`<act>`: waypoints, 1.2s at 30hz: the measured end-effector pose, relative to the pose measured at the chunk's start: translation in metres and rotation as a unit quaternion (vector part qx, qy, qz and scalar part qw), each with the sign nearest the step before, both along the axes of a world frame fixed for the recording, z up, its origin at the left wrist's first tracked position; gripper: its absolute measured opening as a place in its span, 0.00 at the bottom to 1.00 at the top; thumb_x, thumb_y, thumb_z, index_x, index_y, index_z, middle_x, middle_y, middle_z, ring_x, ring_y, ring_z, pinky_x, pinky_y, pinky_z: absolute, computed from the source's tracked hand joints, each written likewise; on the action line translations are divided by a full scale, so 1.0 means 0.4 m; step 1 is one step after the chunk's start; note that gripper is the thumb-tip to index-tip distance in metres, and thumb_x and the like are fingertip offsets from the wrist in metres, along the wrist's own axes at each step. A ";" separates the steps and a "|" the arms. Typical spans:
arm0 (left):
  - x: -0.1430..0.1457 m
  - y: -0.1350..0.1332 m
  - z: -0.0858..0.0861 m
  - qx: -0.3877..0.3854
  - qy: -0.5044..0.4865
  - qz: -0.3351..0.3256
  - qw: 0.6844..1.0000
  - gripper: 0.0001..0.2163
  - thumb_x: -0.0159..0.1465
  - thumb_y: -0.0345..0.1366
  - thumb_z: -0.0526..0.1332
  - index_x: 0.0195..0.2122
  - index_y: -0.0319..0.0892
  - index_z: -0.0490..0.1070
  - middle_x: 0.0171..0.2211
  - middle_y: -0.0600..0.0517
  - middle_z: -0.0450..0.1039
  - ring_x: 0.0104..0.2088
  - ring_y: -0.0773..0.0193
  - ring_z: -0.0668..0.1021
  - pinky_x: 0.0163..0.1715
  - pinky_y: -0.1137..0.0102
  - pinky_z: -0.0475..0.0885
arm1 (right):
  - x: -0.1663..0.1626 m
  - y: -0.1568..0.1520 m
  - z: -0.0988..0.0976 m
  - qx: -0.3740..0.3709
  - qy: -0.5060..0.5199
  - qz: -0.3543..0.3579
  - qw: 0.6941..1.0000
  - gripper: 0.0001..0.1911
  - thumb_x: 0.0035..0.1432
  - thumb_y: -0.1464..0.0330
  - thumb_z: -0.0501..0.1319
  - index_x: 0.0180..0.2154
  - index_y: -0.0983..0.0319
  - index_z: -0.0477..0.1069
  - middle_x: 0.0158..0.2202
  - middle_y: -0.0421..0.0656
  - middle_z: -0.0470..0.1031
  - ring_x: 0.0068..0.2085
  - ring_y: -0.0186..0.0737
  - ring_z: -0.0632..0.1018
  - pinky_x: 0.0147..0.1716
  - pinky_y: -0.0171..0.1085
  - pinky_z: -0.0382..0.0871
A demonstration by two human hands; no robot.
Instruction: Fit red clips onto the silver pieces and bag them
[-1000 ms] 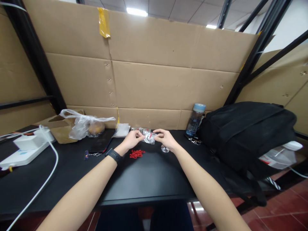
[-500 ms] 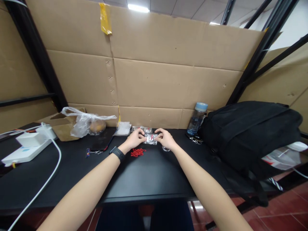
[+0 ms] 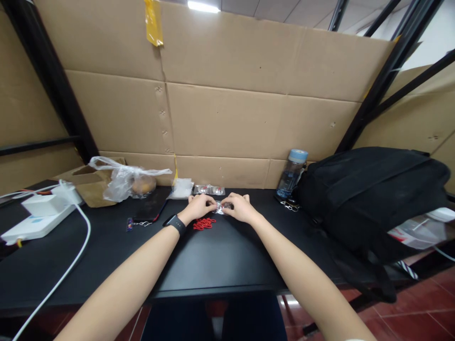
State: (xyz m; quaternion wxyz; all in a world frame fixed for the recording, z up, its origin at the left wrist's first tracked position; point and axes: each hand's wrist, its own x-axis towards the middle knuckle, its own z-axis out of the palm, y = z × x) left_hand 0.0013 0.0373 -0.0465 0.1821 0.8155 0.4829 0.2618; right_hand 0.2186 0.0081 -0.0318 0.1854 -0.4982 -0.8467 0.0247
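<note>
Over the middle of the black table, my left hand (image 3: 199,207) and my right hand (image 3: 240,207) pinch a small shiny clear packet (image 3: 220,210) from its two sides. Fingers cover much of it, so its contents are hard to make out. Just below my left hand lies a bunch of red cords (image 3: 204,224). Behind the hands, similar small clear packets (image 3: 209,190) with red bits inside lie against the cardboard. A white packet stack (image 3: 181,188) sits to their left. A dark watch (image 3: 175,224) is on my left wrist.
To the left are a black flat case (image 3: 151,210), a knotted plastic bag (image 3: 122,182), a paper bag (image 3: 94,189) and a white power strip (image 3: 39,227) with cables. To the right stand a blue-lidded bottle (image 3: 292,175) and a black backpack (image 3: 369,199). Cardboard (image 3: 227,123) walls the back.
My fingers have drawn closer together and cover more of the packet. A round silver item beside my right hand is no longer visible. The packets at the back now show more fully.
</note>
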 end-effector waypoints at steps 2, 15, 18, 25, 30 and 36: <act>-0.002 -0.002 0.003 0.007 0.008 -0.021 1.000 0.11 0.64 0.45 0.61 0.37 0.50 0.82 0.37 0.52 0.83 0.43 0.52 0.80 0.48 0.63 0.65 | -0.003 -0.006 0.001 -0.009 -0.023 0.020 0.999 0.13 0.64 0.58 0.63 0.50 0.47 0.77 0.46 0.44 0.75 0.47 0.45 0.74 0.43 0.41 0.48; -0.059 0.002 0.025 0.014 0.038 -0.010 0.999 0.09 0.62 0.41 0.61 0.38 0.48 0.81 0.37 0.51 0.83 0.41 0.54 0.81 0.48 0.64 0.66 | 0.131 0.106 0.026 -0.051 -0.029 -0.169 0.984 0.11 0.60 0.64 0.66 0.44 0.48 0.81 0.42 0.45 0.83 0.50 0.53 0.77 0.52 0.53 0.52; -0.081 0.007 0.027 0.031 0.066 -0.001 0.997 0.10 0.63 0.40 0.60 0.38 0.48 0.81 0.38 0.50 0.82 0.41 0.54 0.81 0.48 0.64 0.66 | 0.140 0.141 0.020 -0.041 -0.036 -0.182 0.982 0.12 0.60 0.66 0.66 0.45 0.48 0.80 0.45 0.45 0.83 0.52 0.53 0.77 0.53 0.54 0.54; -0.110 0.004 0.039 0.045 0.119 -0.045 0.991 0.09 0.63 0.38 0.61 0.38 0.47 0.81 0.37 0.50 0.83 0.41 0.55 0.81 0.47 0.66 0.66 | 0.073 0.208 0.001 -0.060 -0.038 -0.171 0.983 0.16 0.62 0.64 0.64 0.52 0.47 0.77 0.53 0.44 0.79 0.56 0.53 0.74 0.55 0.56 0.57; -0.108 -0.017 0.059 0.053 0.148 -0.066 0.985 0.08 0.63 0.37 0.61 0.39 0.48 0.82 0.38 0.52 0.83 0.42 0.56 0.81 0.49 0.65 0.65 | 0.049 0.217 0.004 -0.073 -0.039 -0.163 0.983 0.20 0.61 0.65 0.64 0.55 0.46 0.74 0.55 0.44 0.78 0.57 0.54 0.74 0.56 0.58 0.59; -0.097 -0.027 0.064 0.058 0.148 -0.120 0.980 0.09 0.63 0.38 0.62 0.39 0.49 0.82 0.40 0.52 0.83 0.42 0.58 0.82 0.45 0.68 0.67 | 0.090 0.172 0.021 -0.056 -0.004 -0.089 0.994 0.20 0.60 0.66 0.63 0.55 0.54 0.75 0.55 0.47 0.76 0.54 0.49 0.76 0.54 0.44 0.66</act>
